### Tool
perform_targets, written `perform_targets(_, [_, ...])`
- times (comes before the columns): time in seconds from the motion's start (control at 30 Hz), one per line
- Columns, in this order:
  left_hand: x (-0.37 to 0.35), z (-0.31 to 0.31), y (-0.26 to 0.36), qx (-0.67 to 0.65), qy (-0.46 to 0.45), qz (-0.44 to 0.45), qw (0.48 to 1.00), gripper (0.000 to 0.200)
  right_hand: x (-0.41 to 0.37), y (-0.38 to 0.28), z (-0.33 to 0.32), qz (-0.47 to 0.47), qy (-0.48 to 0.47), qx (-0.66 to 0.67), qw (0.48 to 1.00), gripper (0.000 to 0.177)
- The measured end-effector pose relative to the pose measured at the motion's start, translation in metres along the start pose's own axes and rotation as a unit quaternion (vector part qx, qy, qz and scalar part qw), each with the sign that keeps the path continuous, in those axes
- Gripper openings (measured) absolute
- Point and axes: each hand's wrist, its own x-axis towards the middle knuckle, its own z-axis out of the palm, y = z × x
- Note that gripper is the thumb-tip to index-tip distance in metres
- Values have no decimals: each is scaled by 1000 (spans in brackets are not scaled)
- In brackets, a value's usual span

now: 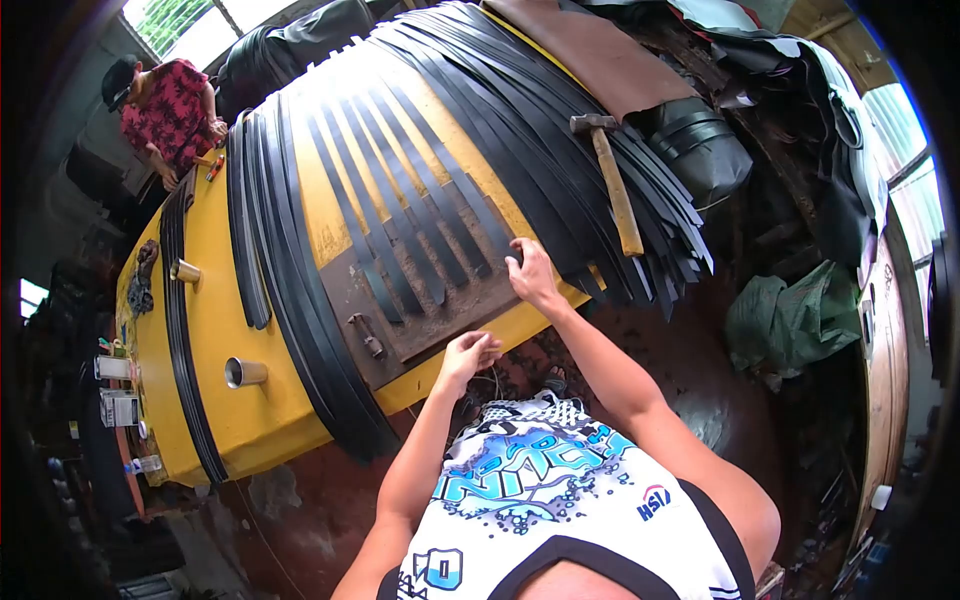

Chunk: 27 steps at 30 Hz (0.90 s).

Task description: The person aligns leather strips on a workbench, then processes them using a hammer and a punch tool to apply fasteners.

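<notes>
Several black strips (375,160) run lengthwise over the yellow table, their near ends lying on a dark brown board (400,345). At the end of the rightmost of these strips is my right hand (532,272), its fingers curled, thumb and forefinger near the strip's tip; whether it grips the strip is unclear. My left hand (470,357) hovers by the board's front edge with the fingers bent together, and anything in it is too small to make out. A small dark metal tool (367,335) lies on the board's left part.
A hammer (610,180) rests on a thick pile of black strips (510,130) at right. Further bundles (290,250) lie at left, near a metal cup (245,372) on the yellow table (215,330). Another person (170,115) stands at the far left corner. A green sack (790,315) is at right.
</notes>
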Motion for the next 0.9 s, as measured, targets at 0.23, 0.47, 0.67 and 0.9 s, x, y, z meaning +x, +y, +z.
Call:
perform_targets(0.23, [-43, -38, -71, -35, 82, -48, 995, 29, -22, -16, -32, 20, -76, -164, 983, 30])
perform_targets(0.47, [-68, -68, -120, -90, 165, -95, 978, 25, -41, -11, -34, 38, -124, -175, 976, 38])
perform_targets(0.67, [-82, -87, -128, -134, 220, -83, 963, 27, -15, -15, -30, 7, -93, -149, 984, 34])
perform_targets(0.9, [-94, -89, -135, -132, 243, -73, 958, 28, 17, -17, -8, 21, -96, -168, 981, 35])
